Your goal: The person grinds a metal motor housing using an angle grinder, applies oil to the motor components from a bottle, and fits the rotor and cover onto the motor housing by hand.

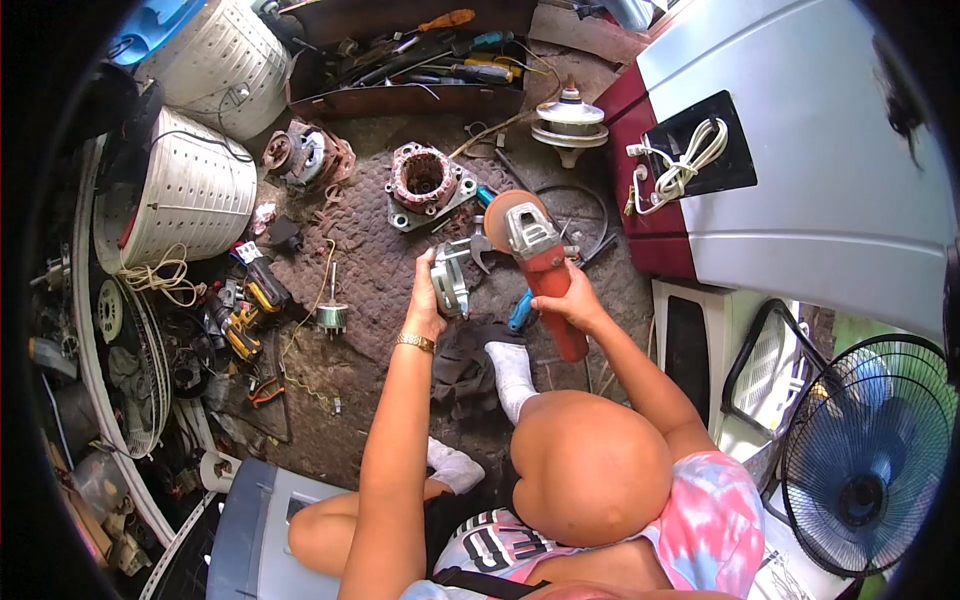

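Observation:
My left hand [426, 297] is closed on the side of a round silver metal housing [450, 279], held up in front of me. Wrapped round the body of a red angle grinder [547, 268] is my right hand [572, 303]. The grinder's orange-brown disc [510, 218] points away from me, to the right of the housing and apart from it. A hammer head [483, 247] shows between the two. Just beyond lies a motor stator [422, 180] on a metal bracket. Below the grinder's disc is a blue handle [521, 311] on the ground.
An open toolbox [410, 101] stands at the back. White perforated drums [200, 190] and a yellow drill [240, 325] are at left. A rotor [332, 316] stands on the ground. To the right are a grey-and-red appliance [800, 230] and a fan [865, 450].

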The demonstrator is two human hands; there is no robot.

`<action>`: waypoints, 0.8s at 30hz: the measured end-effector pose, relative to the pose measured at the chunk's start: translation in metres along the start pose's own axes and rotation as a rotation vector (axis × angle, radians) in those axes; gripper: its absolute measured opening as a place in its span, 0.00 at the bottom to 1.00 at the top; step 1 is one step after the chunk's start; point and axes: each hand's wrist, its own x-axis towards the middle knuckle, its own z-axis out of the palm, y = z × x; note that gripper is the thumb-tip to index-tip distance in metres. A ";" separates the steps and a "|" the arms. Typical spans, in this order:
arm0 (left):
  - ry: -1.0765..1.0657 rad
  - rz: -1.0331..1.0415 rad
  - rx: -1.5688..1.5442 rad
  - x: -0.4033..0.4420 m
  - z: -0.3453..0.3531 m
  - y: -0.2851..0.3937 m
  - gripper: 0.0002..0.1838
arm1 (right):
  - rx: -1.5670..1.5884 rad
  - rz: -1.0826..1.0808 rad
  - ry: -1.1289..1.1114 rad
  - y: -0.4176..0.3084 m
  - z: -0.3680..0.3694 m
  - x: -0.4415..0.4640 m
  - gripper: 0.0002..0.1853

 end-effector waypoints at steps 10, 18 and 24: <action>-0.017 0.069 -0.071 -0.014 0.018 -0.005 0.27 | -0.039 -0.023 -0.035 0.001 0.013 -0.010 0.45; -0.118 0.110 -0.057 -0.008 0.014 -0.006 0.26 | 0.005 0.009 -0.068 0.003 0.009 -0.007 0.45; -0.160 0.116 -0.123 -0.008 0.003 -0.004 0.28 | 0.053 0.037 -0.036 0.001 0.004 -0.006 0.44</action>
